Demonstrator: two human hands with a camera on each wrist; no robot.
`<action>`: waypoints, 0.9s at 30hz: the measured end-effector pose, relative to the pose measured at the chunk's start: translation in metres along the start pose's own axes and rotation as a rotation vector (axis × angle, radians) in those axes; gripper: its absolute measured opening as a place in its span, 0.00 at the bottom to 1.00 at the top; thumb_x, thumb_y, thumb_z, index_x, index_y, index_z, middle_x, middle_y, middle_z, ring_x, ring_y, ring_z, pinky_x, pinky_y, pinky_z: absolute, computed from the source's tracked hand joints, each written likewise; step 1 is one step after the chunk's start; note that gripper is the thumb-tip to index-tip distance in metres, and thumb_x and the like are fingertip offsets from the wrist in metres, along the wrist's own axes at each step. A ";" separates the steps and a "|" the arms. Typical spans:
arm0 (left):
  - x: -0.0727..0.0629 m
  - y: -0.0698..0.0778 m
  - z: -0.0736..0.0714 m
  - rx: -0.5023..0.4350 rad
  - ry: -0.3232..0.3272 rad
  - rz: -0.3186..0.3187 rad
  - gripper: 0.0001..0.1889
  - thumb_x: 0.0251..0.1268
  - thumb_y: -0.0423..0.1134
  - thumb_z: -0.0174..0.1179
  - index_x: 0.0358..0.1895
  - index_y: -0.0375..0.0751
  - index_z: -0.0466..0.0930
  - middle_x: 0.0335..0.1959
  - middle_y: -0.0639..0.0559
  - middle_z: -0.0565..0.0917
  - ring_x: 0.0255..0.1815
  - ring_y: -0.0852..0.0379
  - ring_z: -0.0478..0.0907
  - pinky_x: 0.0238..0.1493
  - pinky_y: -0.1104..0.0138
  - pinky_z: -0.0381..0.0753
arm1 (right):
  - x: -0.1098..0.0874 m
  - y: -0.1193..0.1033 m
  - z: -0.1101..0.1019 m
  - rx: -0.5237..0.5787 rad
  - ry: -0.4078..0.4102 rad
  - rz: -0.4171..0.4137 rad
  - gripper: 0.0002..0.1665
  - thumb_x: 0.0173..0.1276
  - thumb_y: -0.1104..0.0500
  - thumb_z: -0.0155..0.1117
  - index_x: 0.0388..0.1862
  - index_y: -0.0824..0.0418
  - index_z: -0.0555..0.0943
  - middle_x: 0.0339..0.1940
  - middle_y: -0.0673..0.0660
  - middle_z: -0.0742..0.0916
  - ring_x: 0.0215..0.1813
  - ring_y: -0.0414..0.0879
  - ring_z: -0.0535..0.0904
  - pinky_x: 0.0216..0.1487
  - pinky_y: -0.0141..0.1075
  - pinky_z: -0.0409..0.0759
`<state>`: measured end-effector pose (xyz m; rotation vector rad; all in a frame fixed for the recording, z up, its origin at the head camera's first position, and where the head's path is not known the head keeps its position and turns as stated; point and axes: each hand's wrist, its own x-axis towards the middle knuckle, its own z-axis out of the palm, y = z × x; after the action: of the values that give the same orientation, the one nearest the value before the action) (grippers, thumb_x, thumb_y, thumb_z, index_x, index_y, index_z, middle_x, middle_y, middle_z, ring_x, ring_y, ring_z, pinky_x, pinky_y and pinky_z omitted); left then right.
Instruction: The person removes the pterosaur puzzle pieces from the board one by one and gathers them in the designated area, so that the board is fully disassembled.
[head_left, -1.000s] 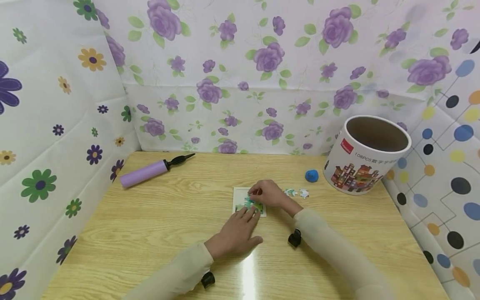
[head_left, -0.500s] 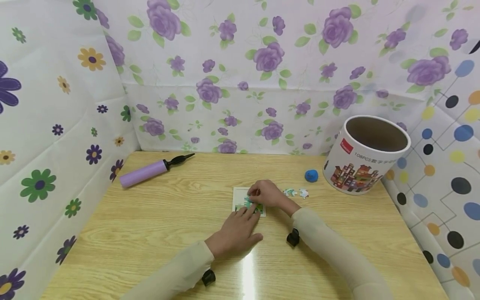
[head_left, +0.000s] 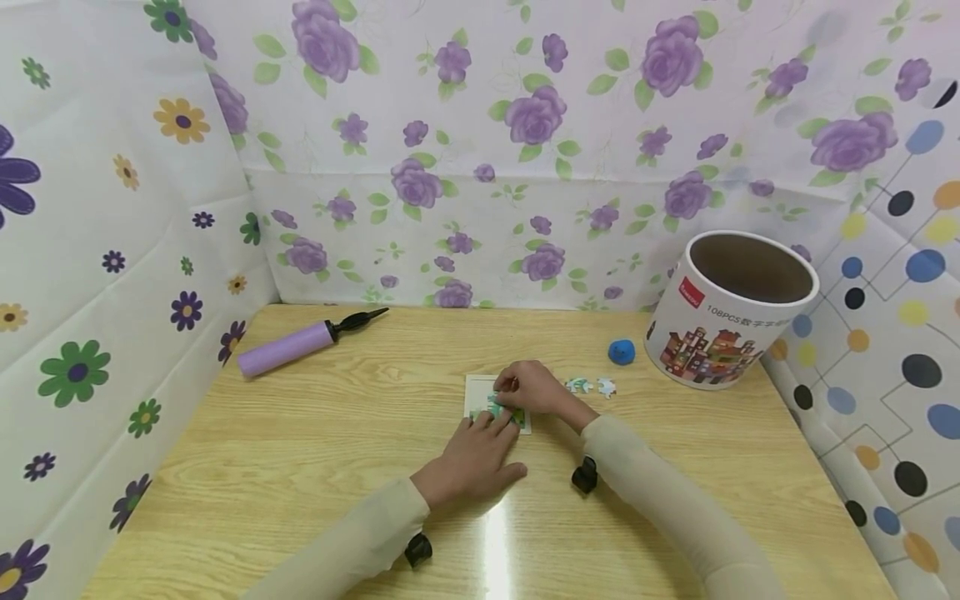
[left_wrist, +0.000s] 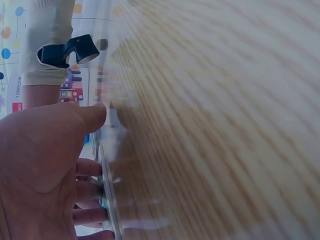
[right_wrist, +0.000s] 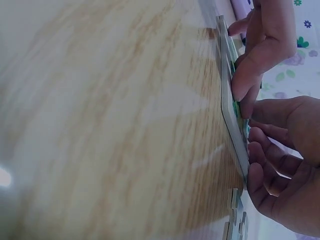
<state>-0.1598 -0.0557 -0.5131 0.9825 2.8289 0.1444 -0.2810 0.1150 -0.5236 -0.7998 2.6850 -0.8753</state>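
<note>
A small square jigsaw puzzle board (head_left: 478, 383) with a white border and a green-and-teal picture lies flat on the wooden table. My left hand (head_left: 476, 462) rests its outstretched fingers on the board's near part, thumb held out to the side. Over the upper right of the board, my right hand (head_left: 534, 388) has thumb and forefinger together at a teal puzzle piece (head_left: 498, 399), which the fingers mostly cover. The right wrist view shows these fingertips (right_wrist: 252, 117) low against the board (right_wrist: 231, 112), other fingers curled. Loose puzzle pieces (head_left: 578, 385) lie just right of the board.
A blue lump (head_left: 622, 352) sits behind the loose pieces. Farther right stands a large white bucket (head_left: 723, 333) with printed buildings. A purple hand pump (head_left: 288, 347) with a black nozzle lies at the back left. Patterned cloths (head_left: 450, 208) enclose the table on three sides.
Both hands stay almost in place on the board, with only tiny shifts of the fingers and wrists. The view itself drifts slightly. The loose pieces lie as before.
</note>
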 end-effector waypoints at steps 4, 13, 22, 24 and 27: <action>0.000 -0.001 0.000 0.005 -0.011 0.001 0.36 0.79 0.64 0.45 0.77 0.43 0.62 0.81 0.42 0.59 0.78 0.39 0.60 0.70 0.40 0.66 | 0.000 0.001 0.001 0.018 0.004 0.013 0.06 0.69 0.56 0.73 0.43 0.54 0.89 0.37 0.46 0.87 0.38 0.39 0.81 0.43 0.36 0.81; 0.001 -0.002 0.001 -0.005 -0.022 -0.003 0.36 0.78 0.64 0.45 0.77 0.43 0.62 0.81 0.42 0.59 0.79 0.40 0.59 0.71 0.39 0.65 | 0.000 0.001 0.001 0.074 0.005 0.040 0.06 0.69 0.56 0.72 0.43 0.55 0.87 0.34 0.46 0.86 0.36 0.39 0.80 0.41 0.35 0.81; 0.001 -0.002 0.000 0.001 -0.027 -0.006 0.35 0.78 0.65 0.46 0.74 0.44 0.64 0.81 0.42 0.60 0.79 0.40 0.59 0.70 0.40 0.66 | 0.001 -0.001 0.002 0.103 0.000 0.052 0.05 0.69 0.58 0.73 0.42 0.55 0.88 0.31 0.46 0.87 0.34 0.39 0.81 0.40 0.35 0.81; 0.001 -0.002 -0.001 0.002 -0.032 -0.007 0.36 0.78 0.66 0.45 0.75 0.43 0.63 0.81 0.42 0.60 0.79 0.40 0.59 0.70 0.40 0.66 | 0.001 -0.001 0.002 0.105 0.008 0.046 0.05 0.68 0.58 0.73 0.41 0.55 0.88 0.31 0.46 0.87 0.34 0.38 0.81 0.40 0.35 0.82; 0.001 -0.003 -0.001 0.002 -0.043 -0.003 0.38 0.78 0.66 0.45 0.79 0.42 0.60 0.82 0.43 0.57 0.80 0.40 0.58 0.71 0.40 0.65 | 0.000 0.000 0.001 0.100 0.029 0.043 0.04 0.68 0.58 0.73 0.41 0.53 0.88 0.32 0.45 0.87 0.35 0.38 0.81 0.40 0.35 0.81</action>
<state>-0.1627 -0.0575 -0.5129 0.9703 2.7914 0.1189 -0.2806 0.1144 -0.5244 -0.7106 2.6483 -1.0087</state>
